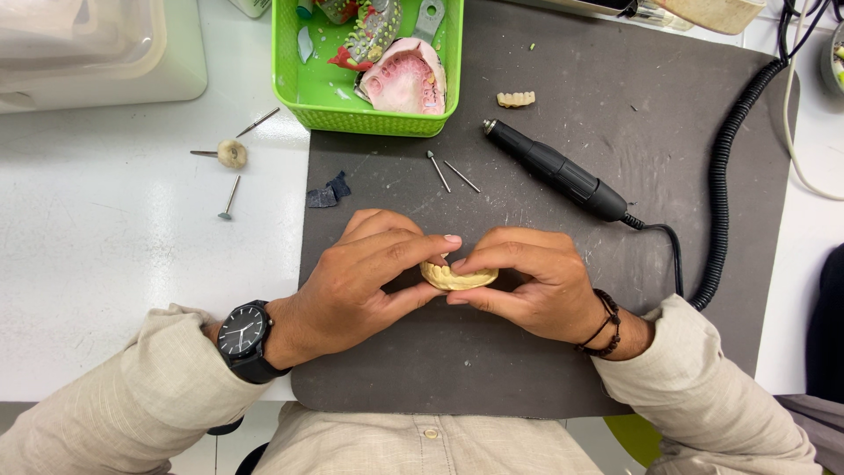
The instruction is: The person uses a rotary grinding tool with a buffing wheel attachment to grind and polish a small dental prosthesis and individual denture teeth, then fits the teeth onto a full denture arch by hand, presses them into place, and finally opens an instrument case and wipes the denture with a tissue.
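Head view shows both hands closed on one small piece: the left hand and the right hand meet over the middle of the dark mat, and between their fingertips sits a cream-coloured dental arch cast, held clear of or just above the mat; which, I cannot tell. The left thumb and forefinger pinch its left end; the right hand's fingers curl over its right end and hide much of it.

Risks, as judged from this position: the grip is on the tips only, so a slip would drop the cast onto the mat, and a plaster-like piece may chip; pressure from both ends at once could crack the thin arch at its middle; the hidden right end leaves the quality of that hold unconfirmed.

Further out: two loose burs lie on the mat just beyond the hands, and a forward reach could scatter them; the black handpiece rests near, apart from the hands, its coiled cable running round the right side, where a sleeve could snag it and drag the tool; a second small tooth segment lies loose near the green basket holding a pink denture model; a buffing wheel and more burs sit on the white counter, well apart and free to roll.
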